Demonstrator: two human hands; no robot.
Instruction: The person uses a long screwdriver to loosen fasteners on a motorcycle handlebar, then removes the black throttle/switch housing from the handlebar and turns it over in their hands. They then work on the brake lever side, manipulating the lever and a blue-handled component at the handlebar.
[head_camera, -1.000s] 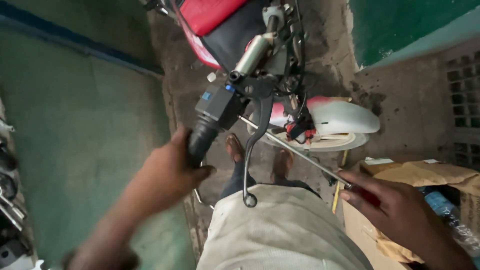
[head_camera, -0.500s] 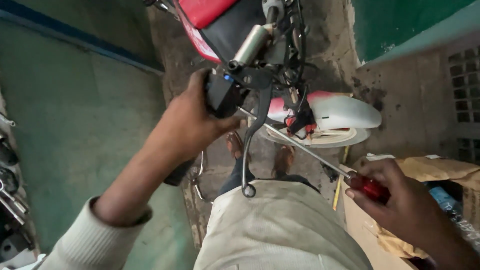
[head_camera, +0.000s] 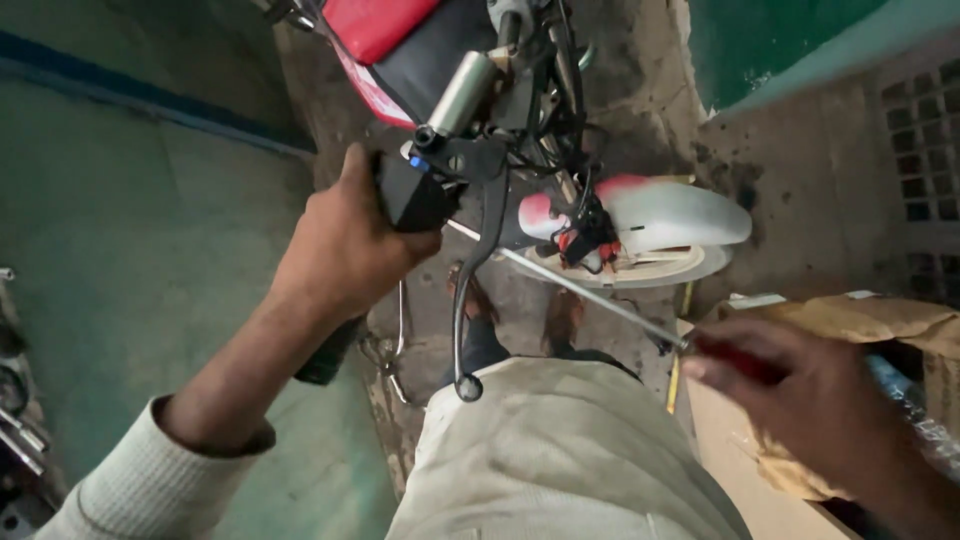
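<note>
Left hand steadies the bar end, right hand brings in the tool.

Left hand (head_camera: 345, 245) clamped around the black switch housing (head_camera: 415, 195), bracing it; lever (head_camera: 478, 290) hangs below it. Right hand (head_camera: 810, 400) closed on the red-handled screwdriver (head_camera: 600, 295), shaft angled up toward the housing's underside.

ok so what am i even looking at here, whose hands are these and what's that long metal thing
The picture comes from a camera worn on a person's head, looking down, so both hands are that person's own. The left hand grips the black handlebar grip of a red motorcycle, whose brake lever hangs below. The right hand holds a screwdriver by its red handle, the long metal shaft pointing toward the handlebar. Below are the person's pale trousers and feet on a dirty concrete floor. A cardboard box sits at right.
</note>
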